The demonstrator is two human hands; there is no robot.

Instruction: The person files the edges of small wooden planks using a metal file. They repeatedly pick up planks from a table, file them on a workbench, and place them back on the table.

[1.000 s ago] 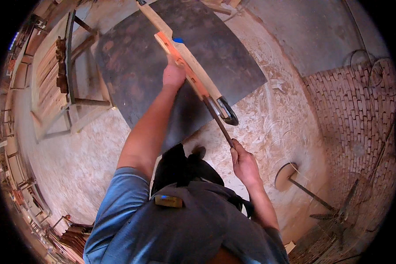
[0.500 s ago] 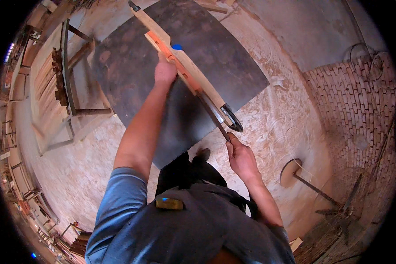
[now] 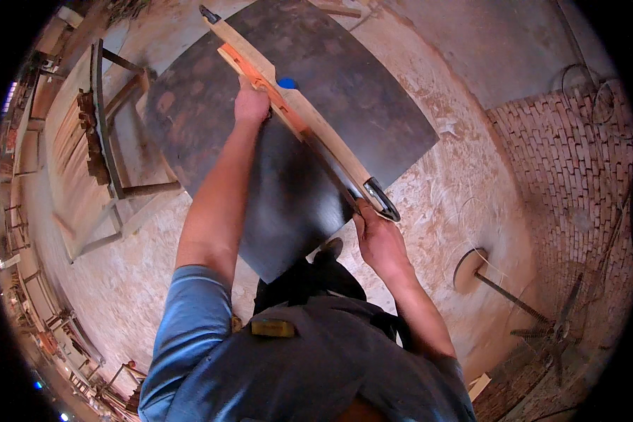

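Note:
My left hand (image 3: pixel 251 105) grips the middle of a long pale wooden board (image 3: pixel 316 126) held out over the floor. An orange bar clamp (image 3: pixel 260 81) runs along the board, with a dark metal end at the far tip and a black curved handle (image 3: pixel 381 199) at the near end. My right hand (image 3: pixel 373 235) holds the near end of the board and clamp, just below that handle. A small blue piece (image 3: pixel 286 83) shows beside the board. Under it lies a large dark sheet (image 3: pixel 330 91) on the floor.
A wooden frame with slats (image 3: pixel 98 148) leans at the left. A brick wall (image 3: pixel 570 183) stands on the right. A round wooden disc on a metal rod (image 3: pixel 471 271) lies near it on the sawdust-covered floor (image 3: pixel 443 190). More wooden pieces line the far left edge.
Both hands have pushed the board and clamp farther forward and to the left. My right hand has moved up closer to the black handle.

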